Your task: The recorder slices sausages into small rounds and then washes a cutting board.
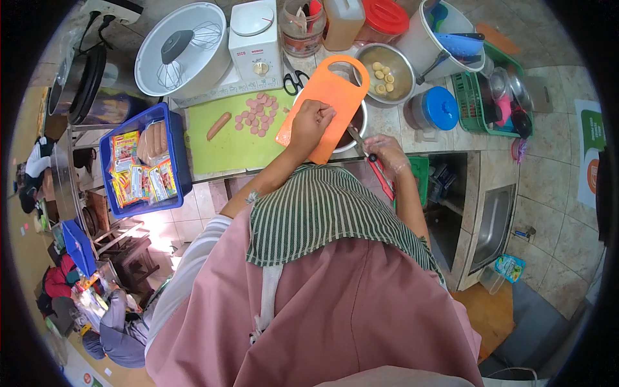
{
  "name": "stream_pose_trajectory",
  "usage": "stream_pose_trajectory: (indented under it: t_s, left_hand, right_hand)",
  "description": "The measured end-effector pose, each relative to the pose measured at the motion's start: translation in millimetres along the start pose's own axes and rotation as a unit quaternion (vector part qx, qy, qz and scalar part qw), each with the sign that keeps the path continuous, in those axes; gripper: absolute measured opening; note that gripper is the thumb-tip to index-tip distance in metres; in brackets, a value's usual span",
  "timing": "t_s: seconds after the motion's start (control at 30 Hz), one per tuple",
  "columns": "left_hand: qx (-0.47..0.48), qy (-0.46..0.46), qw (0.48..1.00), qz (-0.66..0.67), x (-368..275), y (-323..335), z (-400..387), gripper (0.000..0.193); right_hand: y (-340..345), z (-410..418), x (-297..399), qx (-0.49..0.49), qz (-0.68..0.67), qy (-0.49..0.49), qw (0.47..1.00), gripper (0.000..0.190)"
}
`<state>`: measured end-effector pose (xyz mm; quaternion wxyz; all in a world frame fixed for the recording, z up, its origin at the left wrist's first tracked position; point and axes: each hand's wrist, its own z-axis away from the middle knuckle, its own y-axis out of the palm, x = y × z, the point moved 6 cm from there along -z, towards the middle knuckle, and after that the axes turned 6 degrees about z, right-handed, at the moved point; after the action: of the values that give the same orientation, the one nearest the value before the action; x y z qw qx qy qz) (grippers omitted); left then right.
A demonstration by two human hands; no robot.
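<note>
An orange plastic cutting board [341, 89] lies tilted across a white-rimmed bowl [363, 113] with dark contents. My left hand [313, 121] rests on the board with curled fingers; whether it grips anything is hidden. In my right hand [389, 154], at the bowl's near right side, is a red-handled tool with a metal end [380, 176], perhaps scissors or pliers. Sliced sausage rounds [257, 114] and one whole sausage [219, 126] lie on a green cutting mat [208, 157] to the left. A steel bowl [410, 80] behind holds several small yellowish round pieces [382, 77].
A blue crate [183, 169] of packaged sausages stands at the left. Behind are a white mixer [256, 58] with its bowl [145, 63], black-handled scissors [293, 83], jars and a white bucket [420, 43]. A blue-lidded container [439, 109] and green basket [464, 116] stand right.
</note>
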<state>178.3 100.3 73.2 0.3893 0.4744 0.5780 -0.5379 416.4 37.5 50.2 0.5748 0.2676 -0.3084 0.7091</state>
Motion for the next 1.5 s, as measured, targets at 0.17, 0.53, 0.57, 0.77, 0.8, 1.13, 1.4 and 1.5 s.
stream_pose_trajectory:
  t_s: [0.17, 0.53, 0.57, 0.77, 0.8, 1.13, 1.4, 1.5]
  left_hand:
    - [-0.012, 0.009, 1.0, 0.017, -4.5, -1.9, 0.6, 0.023]
    - [-0.01, -0.014, 1.0, 0.001, -5.3, -3.1, -0.6, 0.03]
    - [-0.012, -0.028, 0.999, 0.011, -2.2, -3.1, 0.0, 0.03]
    - [-0.012, -0.036, 0.999, 0.015, -1.5, -4.5, -1.6, 0.03]
    - [-0.012, -0.036, 0.999, 0.014, -1.4, -5.0, -1.0, 0.03]
    - [-0.044, -0.038, 0.997, 0.055, 3.1, -3.5, 0.4, 0.023]
    - [-0.056, -0.064, 0.995, 0.051, 2.6, -1.2, -0.5, 0.021]
    - [-0.069, -0.053, 0.995, 0.059, -0.6, -2.5, -0.3, 0.02]
  right_hand:
    - [-8.1, -0.2, 20.3, 0.026, 0.048, -0.037, 0.998, 0.017]
    - [-7.3, 12.4, 26.2, -0.042, 0.017, -0.009, 0.999, 0.02]
    - [-3.5, 9.7, 22.2, -0.051, 0.043, 0.002, 0.998, 0.02]
    - [-6.7, 5.9, 22.0, -0.019, 0.062, 0.011, 0.998, 0.017]
    - [-10.0, 10.9, 25.9, -0.019, 0.062, 0.011, 0.998, 0.017]
    - [-20.0, 47.7, 40.8, -0.11, -0.012, -0.016, 0.994, 0.02]
    - [70.4, 30.3, 92.9, -0.271, 0.382, -0.44, 0.767, 0.026]
    - [78.4, 27.2, 85.3, -0.251, 0.416, -0.45, 0.749, 0.025]
